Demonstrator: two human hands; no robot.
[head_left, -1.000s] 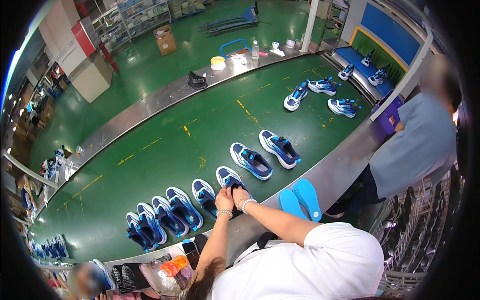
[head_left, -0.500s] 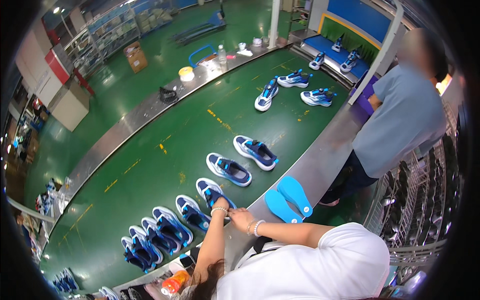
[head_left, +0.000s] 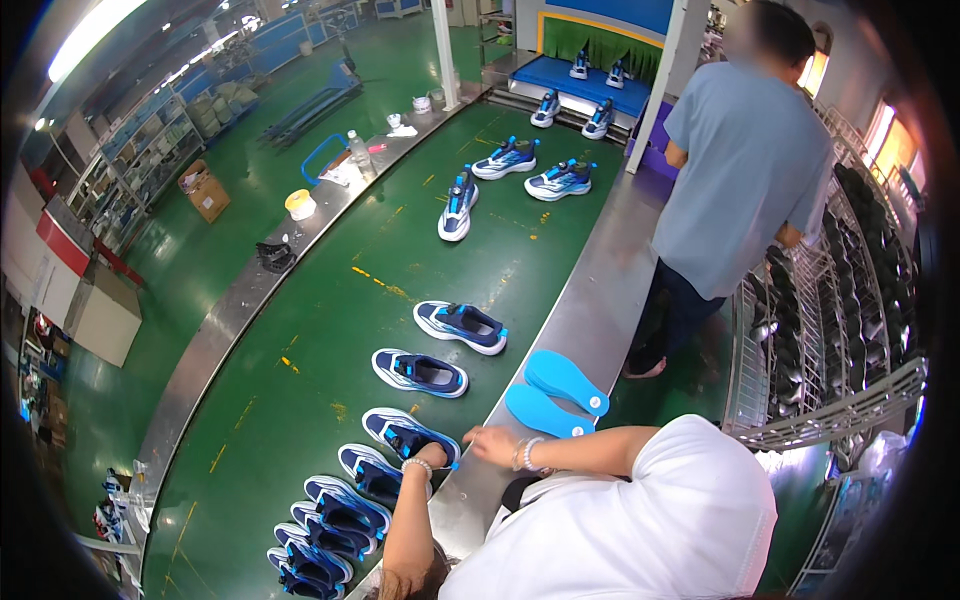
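Observation:
My left hand (head_left: 432,456) reaches into the heel opening of a blue-and-white sneaker (head_left: 392,424), and its fingers are hidden inside. Just off the heel of that sneaker, my right hand (head_left: 492,444) is held over the metal ledge with loosely stretched fingers and nothing in it that I can see. Beside the right hand, a bright blue insole (head_left: 540,412) lies on the ledge, partly next to a second blue insole (head_left: 566,380). Two more sneakers, one nearer (head_left: 420,373) and one farther (head_left: 462,326), stand on the green belt beyond my left hand.
Several matching sneakers (head_left: 345,515) stand in a row at the near left. More sneakers (head_left: 505,158) are farther along the green belt (head_left: 320,330), toward a curtained opening (head_left: 590,45). A co-worker (head_left: 745,170) stands at the right by a wire rack (head_left: 800,340).
My right hand has moved away from the sneaker's heel and my left hand. The left stays in the sneaker. The view has swung, and the co-worker's body has turned.

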